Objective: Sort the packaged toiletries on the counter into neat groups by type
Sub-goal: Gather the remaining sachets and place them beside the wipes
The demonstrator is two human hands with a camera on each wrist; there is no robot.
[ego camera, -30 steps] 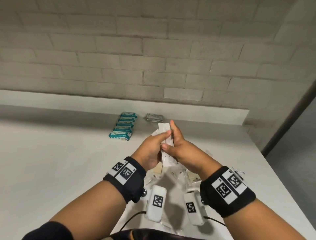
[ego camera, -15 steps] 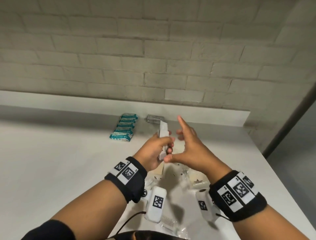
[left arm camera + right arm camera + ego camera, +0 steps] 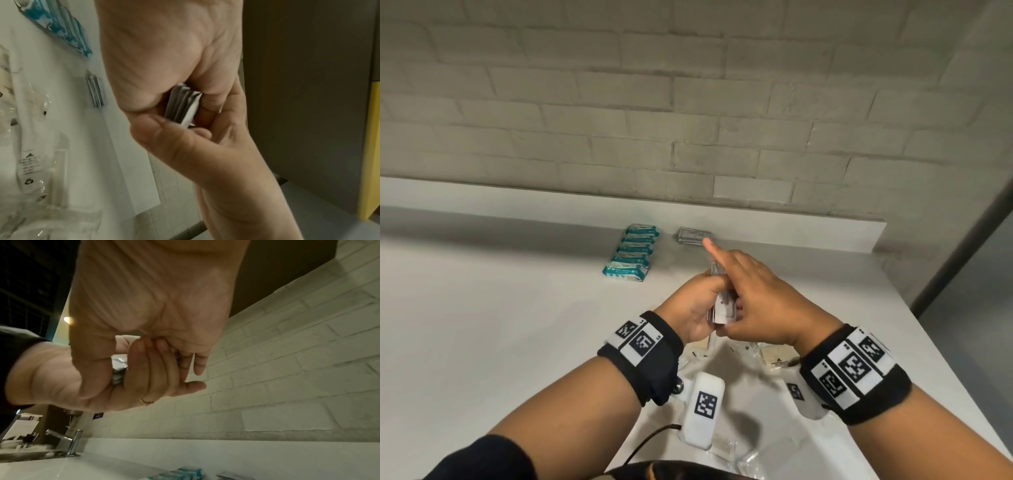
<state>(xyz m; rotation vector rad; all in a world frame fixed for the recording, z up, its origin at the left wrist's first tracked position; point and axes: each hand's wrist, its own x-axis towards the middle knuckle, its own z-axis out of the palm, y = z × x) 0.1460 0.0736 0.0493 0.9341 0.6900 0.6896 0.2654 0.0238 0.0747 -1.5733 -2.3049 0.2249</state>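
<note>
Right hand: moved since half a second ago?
Yes. The right hand has closed back in leftward onto the white sachets in the left hand, index fingertip now overlapping the grey packet stack.

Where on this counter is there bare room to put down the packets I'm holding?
Bare patches: left of the teal packs, and right of the grey sachet pile toward the counter edge. Crowded: the clear-wrapped items under your wrists.

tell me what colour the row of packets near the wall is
Teal and white packets, clearest in the head view.

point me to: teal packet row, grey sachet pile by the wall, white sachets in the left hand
teal packet row (image 3: 631, 254): head view, middle packet.
grey sachet pile (image 3: 693, 235): head view, top face.
white sachets (image 3: 182, 105): left wrist view, stack edge.
</note>
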